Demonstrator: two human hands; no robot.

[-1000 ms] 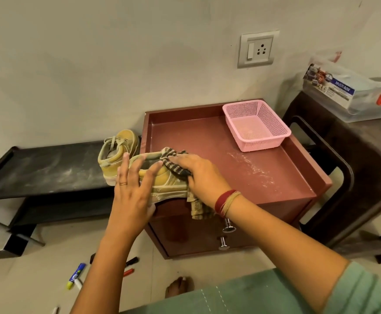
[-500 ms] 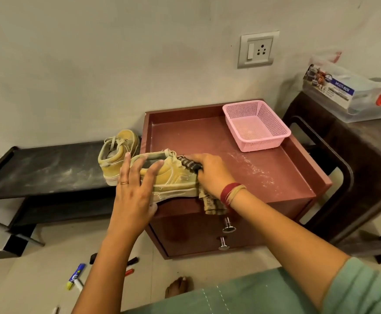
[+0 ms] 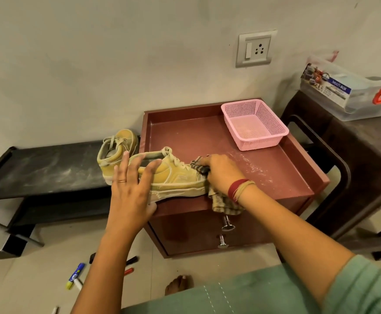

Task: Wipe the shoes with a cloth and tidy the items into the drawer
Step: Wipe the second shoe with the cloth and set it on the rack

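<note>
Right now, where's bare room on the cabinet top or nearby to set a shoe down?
Free: the back-left of the cabinet top, between its rear rim, the pink basket and the shoe; the black shelf left of the second shoe. Crowded: the front edge, where the left hand, shoe, cloth and right hand sit together.

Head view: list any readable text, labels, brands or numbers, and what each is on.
"MULTI-BOX": on the blue label of the clear plastic box at far right.
Fine print and pictures on the same label: too small to read.
Print on the blue-and-yellow tube on the floor: blurred, unreadable.
No other text visible.
</note>
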